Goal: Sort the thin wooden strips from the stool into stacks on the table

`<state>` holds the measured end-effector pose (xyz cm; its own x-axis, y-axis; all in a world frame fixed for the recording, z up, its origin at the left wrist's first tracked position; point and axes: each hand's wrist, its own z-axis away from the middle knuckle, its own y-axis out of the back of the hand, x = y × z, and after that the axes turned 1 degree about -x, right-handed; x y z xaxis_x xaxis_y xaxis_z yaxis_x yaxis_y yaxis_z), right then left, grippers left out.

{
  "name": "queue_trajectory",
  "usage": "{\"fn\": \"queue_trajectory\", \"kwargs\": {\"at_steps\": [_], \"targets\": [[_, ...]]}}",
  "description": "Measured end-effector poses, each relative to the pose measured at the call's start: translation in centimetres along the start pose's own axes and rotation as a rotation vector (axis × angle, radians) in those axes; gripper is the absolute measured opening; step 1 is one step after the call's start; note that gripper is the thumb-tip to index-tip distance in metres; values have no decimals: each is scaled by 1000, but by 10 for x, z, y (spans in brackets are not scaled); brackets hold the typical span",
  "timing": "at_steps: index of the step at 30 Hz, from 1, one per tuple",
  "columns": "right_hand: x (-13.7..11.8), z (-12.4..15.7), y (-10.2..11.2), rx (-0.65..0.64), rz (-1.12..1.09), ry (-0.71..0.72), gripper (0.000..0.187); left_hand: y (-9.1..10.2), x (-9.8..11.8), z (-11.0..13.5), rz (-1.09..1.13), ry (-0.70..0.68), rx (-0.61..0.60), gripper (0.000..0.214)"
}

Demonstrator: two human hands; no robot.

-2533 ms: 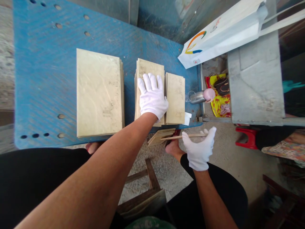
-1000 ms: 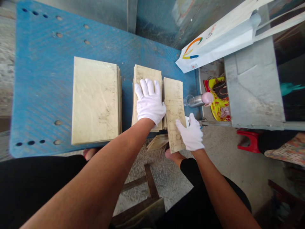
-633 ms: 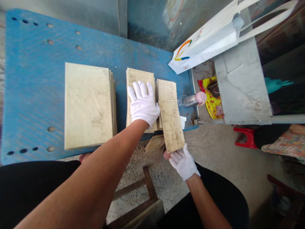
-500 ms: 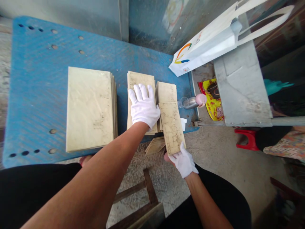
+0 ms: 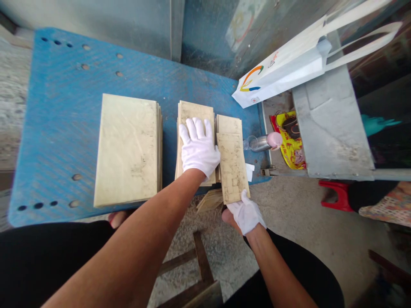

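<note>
My left hand (image 5: 199, 147), in a white glove, lies flat with its fingers spread on the middle stack of cream, dark-marked boards (image 5: 196, 111). My right hand (image 5: 246, 212), also gloved, pinches the near end of a narrow cream board (image 5: 231, 171) between thumb and fingers. That board overlaps the right-hand stack (image 5: 229, 124) and juts past the table's near edge. On the left stands a stack of wider cream boards (image 5: 128, 149), untouched by either hand. More boards (image 5: 210, 200) show below the table edge, partly hidden.
The stacks rest on a blue table (image 5: 64, 141) with holes. At its right end are a steel flask (image 5: 261, 143), a clear cup (image 5: 252, 143) and a white paper bag (image 5: 282, 75). Beyond stand a grey metal surface (image 5: 334, 128) and a red stool (image 5: 335, 196). A wooden stool (image 5: 202, 256) is below me.
My right hand has slid the narrow board farther forward over the right-hand stack and straightened it a little. My left hand stays flat on the middle stack. The whole view has shifted slightly.
</note>
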<state>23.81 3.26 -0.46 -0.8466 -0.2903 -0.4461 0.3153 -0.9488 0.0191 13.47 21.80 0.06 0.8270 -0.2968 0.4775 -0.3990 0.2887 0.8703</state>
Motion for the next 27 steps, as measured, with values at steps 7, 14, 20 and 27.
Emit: {"fn": "queue_trajectory", "kwargs": {"at_steps": [7,14,20,27], "targets": [[-13,-7,-36,-37,-57,24,38,-1,1,0,-69,-23,16,81],[-24,-11,-44,-84,83,-31,34,-3,0,1,-34,-26,20,82],[-26,11,-54,-119,443,-108,43,-2,0,1,-31,-26,29,80],[-22,26,-55,-160,1065,205,27,0,1,0,-35,-31,22,79]]}}
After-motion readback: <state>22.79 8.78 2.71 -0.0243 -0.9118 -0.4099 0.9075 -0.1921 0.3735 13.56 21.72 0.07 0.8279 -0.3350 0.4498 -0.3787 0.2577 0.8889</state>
